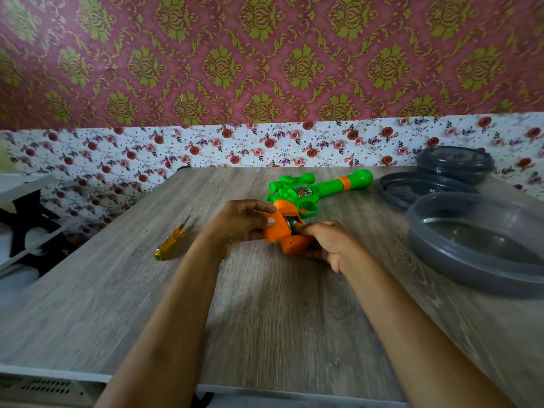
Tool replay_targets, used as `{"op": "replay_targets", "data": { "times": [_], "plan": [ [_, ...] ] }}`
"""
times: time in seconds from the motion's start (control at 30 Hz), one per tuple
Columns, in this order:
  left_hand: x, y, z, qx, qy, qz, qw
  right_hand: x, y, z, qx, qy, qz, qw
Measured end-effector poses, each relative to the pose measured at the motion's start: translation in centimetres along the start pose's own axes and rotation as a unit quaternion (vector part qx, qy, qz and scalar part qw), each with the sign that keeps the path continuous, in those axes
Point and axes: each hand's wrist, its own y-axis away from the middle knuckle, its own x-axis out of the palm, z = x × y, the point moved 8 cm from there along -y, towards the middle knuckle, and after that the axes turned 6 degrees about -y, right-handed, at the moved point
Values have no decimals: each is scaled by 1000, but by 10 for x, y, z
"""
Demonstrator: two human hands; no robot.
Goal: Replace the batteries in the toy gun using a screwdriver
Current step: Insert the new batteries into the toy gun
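Note:
A green and orange toy gun (316, 192) lies on the wooden table (265, 304), barrel pointing to the right rear. Its orange grip has an open battery compartment (291, 223) with something green and metallic inside. My left hand (240, 220) grips the orange handle from the left, thumb on its side. My right hand (326, 244) holds the base of the handle, with fingertips at the compartment opening. A yellow-handled screwdriver (170, 241) lies on the table to the left of my hands, untouched.
A large grey plastic bowl (477, 245) sits at the right edge. Behind it lie a grey lid (412, 191) and another lidded grey container (454, 163). A flowered cloth covers the wall base behind the table. White and black furniture stands off the left edge.

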Motion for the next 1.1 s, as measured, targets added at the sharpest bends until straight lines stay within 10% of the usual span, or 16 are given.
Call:
{"op": "replay_targets", "data": {
  "times": [0.6,1.1],
  "plan": [
    [8,-4,3,51,-21,-106,993,3,9,2,1,-6,20,1000],
    [20,-2,20,-69,97,-62,991,7,17,5,16,-61,60,996]
  ]
}}
